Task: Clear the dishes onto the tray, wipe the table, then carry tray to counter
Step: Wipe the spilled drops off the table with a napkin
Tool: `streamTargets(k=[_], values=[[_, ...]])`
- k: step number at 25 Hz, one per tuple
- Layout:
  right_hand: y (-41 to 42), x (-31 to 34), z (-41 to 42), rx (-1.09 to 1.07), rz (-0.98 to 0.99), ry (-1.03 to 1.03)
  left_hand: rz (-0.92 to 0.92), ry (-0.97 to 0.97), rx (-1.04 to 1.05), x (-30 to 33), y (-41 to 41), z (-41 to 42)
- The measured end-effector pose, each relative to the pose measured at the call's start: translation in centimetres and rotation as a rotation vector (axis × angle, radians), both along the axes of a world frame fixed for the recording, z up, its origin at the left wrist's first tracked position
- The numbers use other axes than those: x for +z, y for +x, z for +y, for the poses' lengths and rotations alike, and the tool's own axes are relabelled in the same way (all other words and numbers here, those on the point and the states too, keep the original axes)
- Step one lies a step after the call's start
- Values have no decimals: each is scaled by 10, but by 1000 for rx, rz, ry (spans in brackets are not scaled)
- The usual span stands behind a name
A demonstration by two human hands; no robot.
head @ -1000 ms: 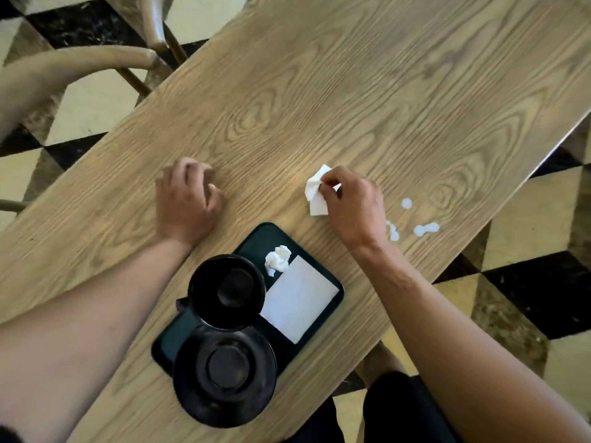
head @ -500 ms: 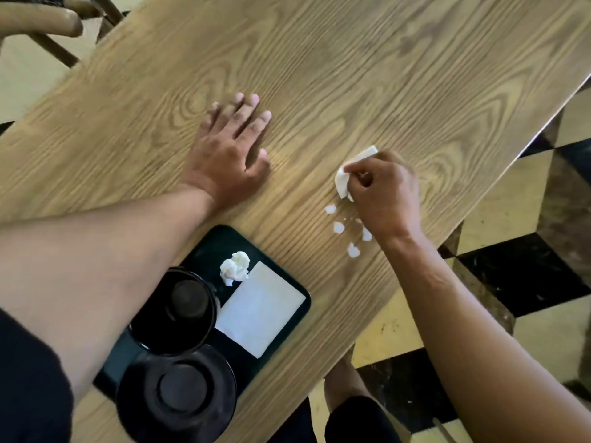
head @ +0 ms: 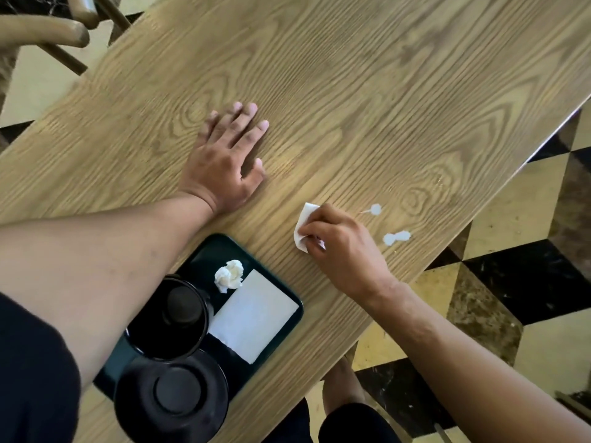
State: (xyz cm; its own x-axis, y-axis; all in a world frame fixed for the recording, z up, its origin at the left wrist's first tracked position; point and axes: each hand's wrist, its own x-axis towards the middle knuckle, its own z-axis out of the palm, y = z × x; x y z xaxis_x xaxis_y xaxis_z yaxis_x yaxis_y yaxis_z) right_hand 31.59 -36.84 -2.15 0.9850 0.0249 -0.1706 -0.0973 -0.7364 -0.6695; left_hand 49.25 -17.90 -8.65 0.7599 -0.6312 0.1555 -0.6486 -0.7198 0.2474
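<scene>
My right hand [head: 343, 247] grips a folded white napkin [head: 303, 225] pressed on the wooden table [head: 351, 91]. White spill drops [head: 396, 238] lie just right of that hand, with another drop [head: 374, 209] above them. My left hand [head: 225, 161] rests flat on the table, fingers spread, holding nothing. A dark tray [head: 204, 254] sits near the front edge. It carries a black cup [head: 172, 318], a black saucer [head: 172, 398], a crumpled tissue [head: 228, 275] and a flat white napkin [head: 252, 314].
A wooden chair [head: 48, 30] stands at the table's far left corner. The table's right edge runs diagonally over a black and cream checkered floor [head: 527, 282]. My knees show under the near edge.
My right hand slid the napkin left, back towards the tray, uncovering the white drops to its right. My left hand stays flat on the table. The view shifted.
</scene>
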Motion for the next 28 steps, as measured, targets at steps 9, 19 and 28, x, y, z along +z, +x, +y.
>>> streamTargets(k=[9,19,28], values=[[44,-5,-102,-550,-34,-58,8,-5,6,2,0,0],[-49,-5,-24,150,22,-42,4,-6,8,1,-1,0],[39,1,-102,-443,-24,-91,13,-20,12,-2,0,0]])
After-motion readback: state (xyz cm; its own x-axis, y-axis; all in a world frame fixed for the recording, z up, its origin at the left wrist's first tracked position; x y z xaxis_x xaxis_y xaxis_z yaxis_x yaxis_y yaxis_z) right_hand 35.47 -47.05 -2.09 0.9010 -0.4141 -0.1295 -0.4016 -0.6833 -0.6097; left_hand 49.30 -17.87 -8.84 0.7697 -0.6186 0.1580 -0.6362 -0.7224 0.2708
